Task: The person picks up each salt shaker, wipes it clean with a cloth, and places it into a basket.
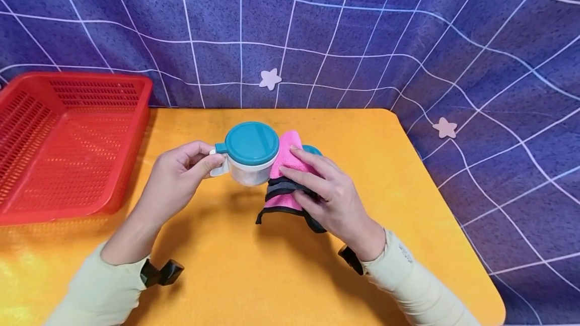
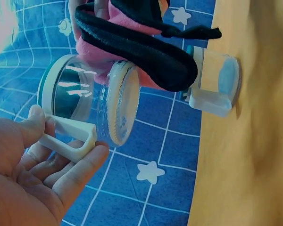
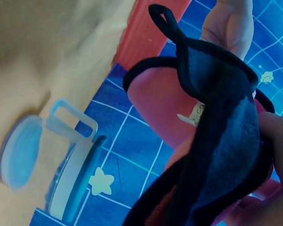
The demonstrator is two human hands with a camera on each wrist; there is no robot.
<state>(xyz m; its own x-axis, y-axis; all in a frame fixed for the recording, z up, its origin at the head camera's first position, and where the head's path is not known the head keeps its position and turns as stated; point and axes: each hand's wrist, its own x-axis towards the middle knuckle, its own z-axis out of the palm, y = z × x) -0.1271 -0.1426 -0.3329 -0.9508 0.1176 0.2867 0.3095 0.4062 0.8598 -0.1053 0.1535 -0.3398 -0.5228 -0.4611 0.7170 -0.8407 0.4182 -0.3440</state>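
A clear jar [image 1: 250,174] with a teal lid [image 1: 252,143] and white handle [image 2: 68,136] is held above the table. My left hand [image 1: 169,180] pinches that handle between thumb and fingers. In my right hand [image 1: 337,197] is a pink and grey cloth [image 1: 290,157] with black edging, bunched and pressed to the jar's right side. The cloth's loose lower edge and black loop [image 3: 167,21] hang free. A second teal-lidded jar [image 1: 311,150] stands on the table, mostly hidden behind the right hand; the right wrist view shows its handle [image 3: 70,117].
A red plastic basket [image 1: 144,114] stands at the left of the yellow table [image 1: 226,275]. A blue curtain [image 1: 344,29] with white grid lines and stars rises behind the table and along its right side.
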